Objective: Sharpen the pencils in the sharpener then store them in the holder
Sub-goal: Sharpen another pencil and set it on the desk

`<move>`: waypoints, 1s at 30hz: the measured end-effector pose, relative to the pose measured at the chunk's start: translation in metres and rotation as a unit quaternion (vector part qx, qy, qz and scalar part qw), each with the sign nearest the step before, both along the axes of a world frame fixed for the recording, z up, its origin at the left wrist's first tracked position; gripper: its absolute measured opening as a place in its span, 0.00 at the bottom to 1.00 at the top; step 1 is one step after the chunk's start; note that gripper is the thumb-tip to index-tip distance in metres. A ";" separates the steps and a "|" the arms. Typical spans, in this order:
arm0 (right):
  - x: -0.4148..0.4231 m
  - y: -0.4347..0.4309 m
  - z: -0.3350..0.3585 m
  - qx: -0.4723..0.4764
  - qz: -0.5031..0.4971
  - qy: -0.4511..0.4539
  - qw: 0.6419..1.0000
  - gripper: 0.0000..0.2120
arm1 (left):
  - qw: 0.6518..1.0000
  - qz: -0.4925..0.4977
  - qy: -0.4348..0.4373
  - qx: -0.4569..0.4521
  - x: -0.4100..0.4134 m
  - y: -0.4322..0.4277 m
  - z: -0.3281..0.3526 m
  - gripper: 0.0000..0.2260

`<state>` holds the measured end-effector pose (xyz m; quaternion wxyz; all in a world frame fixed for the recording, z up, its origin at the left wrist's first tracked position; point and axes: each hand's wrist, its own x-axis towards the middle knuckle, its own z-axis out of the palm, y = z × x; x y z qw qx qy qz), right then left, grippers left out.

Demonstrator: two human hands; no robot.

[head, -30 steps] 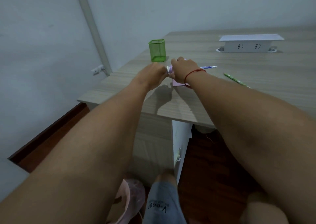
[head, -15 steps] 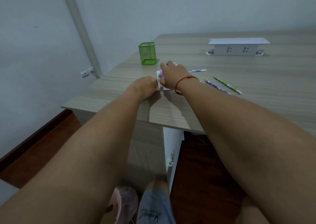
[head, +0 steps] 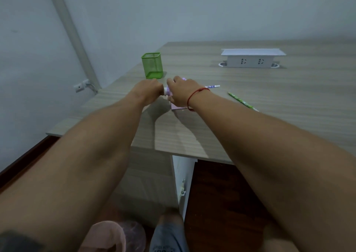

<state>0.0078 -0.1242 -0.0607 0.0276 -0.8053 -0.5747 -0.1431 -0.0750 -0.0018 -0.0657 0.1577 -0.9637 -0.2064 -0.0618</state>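
Note:
A small purple and pink sharpener (head: 167, 93) stands on the wooden desk (head: 289, 101), mostly covered by my hands. My right hand (head: 182, 92), with a red string at the wrist, is closed over its body from above. My left hand (head: 149, 90) is closed on the sharpener's left end, where a white and purple round part shows. A purple pencil (head: 212, 86) sticks out to the right from behind my right hand. A green pencil (head: 242, 102) lies loose on the desk further right. The green mesh holder (head: 152, 65) stands just behind my hands; I see nothing in it.
A white socket box (head: 252, 58) rises from the desk at the back right. The desk's left edge (head: 92, 107) runs close to the wall, and its front edge lies under my forearms. Below are a white desk leg (head: 183, 180) and a dark wooden floor.
The view has shifted while both hands stayed on the sharpener. My left hand has moved a little at the sharpener's left end. My right forearm now hides a second purple pencil.

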 end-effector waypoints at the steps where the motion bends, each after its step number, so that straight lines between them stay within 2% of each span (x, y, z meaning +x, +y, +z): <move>1: 0.000 0.000 0.000 0.000 0.000 -0.002 1.000 0.22 | 1.000 -0.006 -0.013 0.010 0.001 0.001 0.004 0.09; 5: 0.001 0.000 0.000 0.005 -0.012 0.004 1.000 0.21 | 0.997 -0.034 -0.060 0.032 -0.001 0.002 0.023 0.11; 12: -0.006 0.005 0.001 -0.010 -0.047 0.030 0.998 0.25 | 0.994 -0.026 -0.085 0.060 -0.021 -0.026 0.031 0.15; 20: -0.009 0.003 -0.001 -0.002 -0.046 0.034 0.998 0.22 | 0.988 -0.054 -0.135 -0.053 -0.048 -0.054 -0.005 0.10; 26: -0.007 0.003 -0.003 0.003 -0.026 0.041 0.999 0.20 | 0.983 -0.002 -0.099 -0.156 -0.040 -0.051 -0.016 0.11; 30: -0.005 0.003 -0.005 0.006 -0.016 0.035 0.999 0.20 | 0.984 0.020 -0.064 -0.165 -0.032 -0.036 -0.028 0.13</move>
